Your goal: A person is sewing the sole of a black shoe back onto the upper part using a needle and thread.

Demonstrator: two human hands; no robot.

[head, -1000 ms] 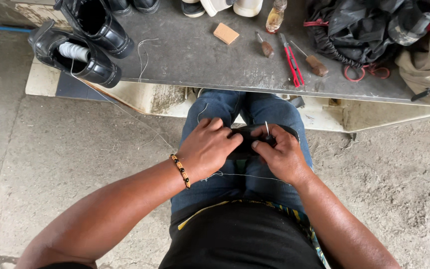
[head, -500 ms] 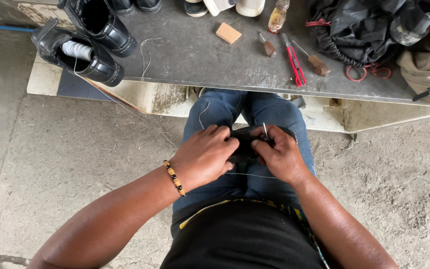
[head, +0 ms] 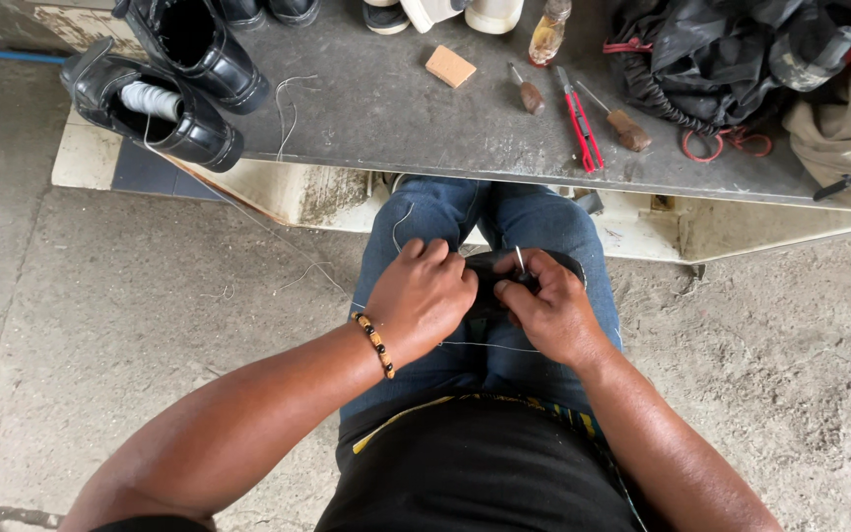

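While the left hand [head: 424, 296] clamps the dark shoe [head: 492, 268], the right hand [head: 549, 307] pinches what seems a needle [head: 519, 259].

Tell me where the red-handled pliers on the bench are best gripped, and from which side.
Probably by the two red handles, coming from the near edge of the bench: the red-handled pliers lie flat with handles pointing toward the person and metal jaws pointing away.

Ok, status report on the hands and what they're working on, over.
Left hand and right hand both gripping black shoe on lap. Needle upright at right fingers. Thread trailing across jeans. Nothing obstructing.
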